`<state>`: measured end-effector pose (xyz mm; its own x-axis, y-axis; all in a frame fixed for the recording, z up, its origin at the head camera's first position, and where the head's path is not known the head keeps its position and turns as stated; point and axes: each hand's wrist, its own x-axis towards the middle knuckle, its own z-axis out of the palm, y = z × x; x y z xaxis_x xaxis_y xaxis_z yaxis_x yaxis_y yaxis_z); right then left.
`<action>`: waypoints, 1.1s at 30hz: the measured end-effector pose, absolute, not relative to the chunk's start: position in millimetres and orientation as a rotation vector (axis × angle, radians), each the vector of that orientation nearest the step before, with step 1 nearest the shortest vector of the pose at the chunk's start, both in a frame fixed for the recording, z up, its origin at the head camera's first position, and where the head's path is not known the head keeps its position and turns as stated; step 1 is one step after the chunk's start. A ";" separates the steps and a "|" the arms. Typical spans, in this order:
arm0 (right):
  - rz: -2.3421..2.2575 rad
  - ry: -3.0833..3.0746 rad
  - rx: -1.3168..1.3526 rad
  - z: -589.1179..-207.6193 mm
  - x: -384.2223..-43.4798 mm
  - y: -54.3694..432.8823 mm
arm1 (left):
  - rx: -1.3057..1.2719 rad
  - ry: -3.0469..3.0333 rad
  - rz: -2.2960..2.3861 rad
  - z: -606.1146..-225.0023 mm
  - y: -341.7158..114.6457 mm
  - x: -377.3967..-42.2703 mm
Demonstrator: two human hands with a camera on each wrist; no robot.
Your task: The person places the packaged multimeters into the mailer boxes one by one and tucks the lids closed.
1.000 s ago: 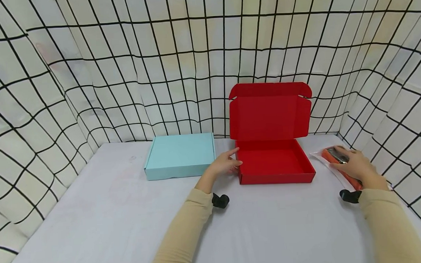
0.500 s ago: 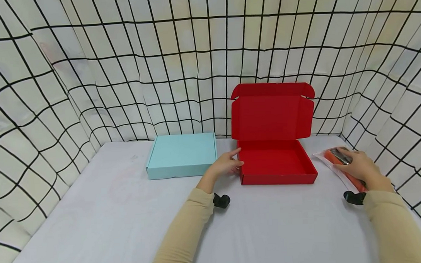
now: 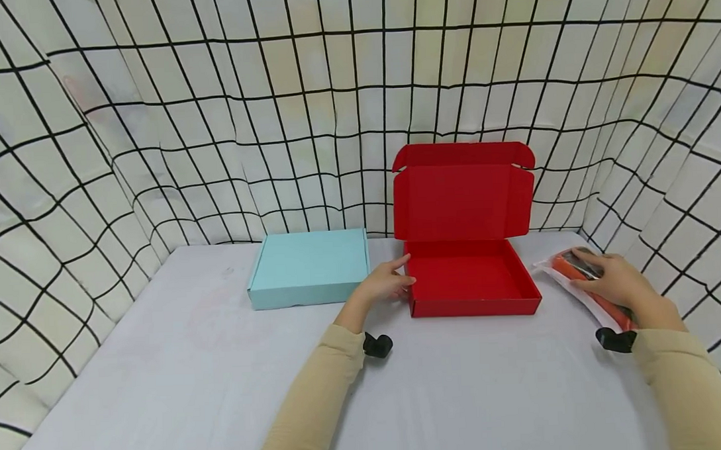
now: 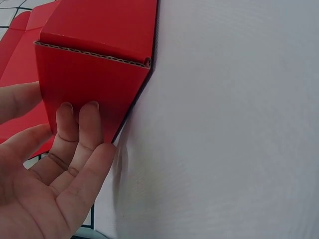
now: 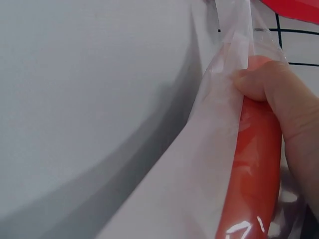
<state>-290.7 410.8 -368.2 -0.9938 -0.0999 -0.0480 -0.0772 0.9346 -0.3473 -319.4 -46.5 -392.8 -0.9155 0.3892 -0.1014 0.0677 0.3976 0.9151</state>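
Observation:
In the head view my left hand (image 3: 386,282) is at the left wall of an open red cardboard box (image 3: 467,307). The left wrist view shows the thumb over the rim and other fingers (image 4: 89,127) against the outside, pinching the wall. Far right, my right hand (image 3: 621,285) grips a clear plastic bag (image 5: 214,104) holding a long, glossy orange-and-black item (image 5: 256,149) whose kind I cannot tell. The right thumb (image 5: 271,82) presses on the bag over the orange part; the other right fingers are mostly hidden in that view.
A closed light-blue box (image 3: 308,263) lies left of the red one. The red box's lid (image 3: 463,198) stands upright at the back. White cloth covers the table (image 3: 449,381); a white sheet with black grid lines (image 3: 309,121) encloses the back and sides.
My right wrist has shifted a little to the right, and the near end of the bagged item has swung slightly right with it. My left hand stays on the red box.

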 end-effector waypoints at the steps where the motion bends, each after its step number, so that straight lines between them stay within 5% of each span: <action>1: -0.524 3.037 -0.151 -366.1 -290.8 409.5 | 0.397 2.361 1.526 -393.0 -47.0 -318.9; 33: -0.402 3.155 -0.538 -313.5 -275.2 360.0 | 0.429 2.330 1.528 -391.3 -47.5 -318.0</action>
<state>-275.2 360.0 -313.5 -0.9409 -0.3151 0.1241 -0.3362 0.9135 -0.2291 -318.0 -47.5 -391.3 -0.9033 0.4168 -0.1012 0.0734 0.3827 0.9209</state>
